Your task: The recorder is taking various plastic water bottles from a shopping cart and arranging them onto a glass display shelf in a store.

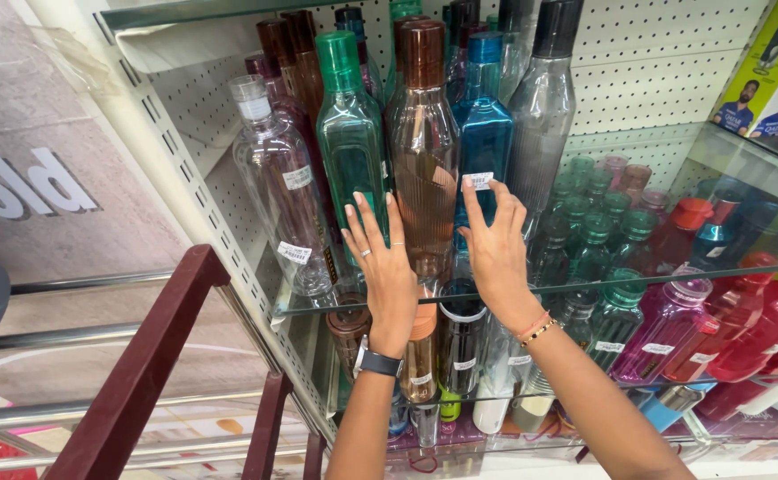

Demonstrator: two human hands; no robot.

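Your left hand (387,267) lies flat, fingers apart, on the green bottle (351,142); your right hand (498,253) spreads open on the blue bottle (485,133). Copper bottle (424,151) stands between them. All look empty, on a glass shelf (673,271); pegboard (646,62) at 1 o'clock.

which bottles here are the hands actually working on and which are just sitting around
In hand:
- left hand on the tall green plastic bottle and the ribbed brown plastic bottle
- right hand on the tall blue plastic bottle

Lying about:
- clear plastic bottle
- smoky grey bottle
- red bottles
- maroon railing
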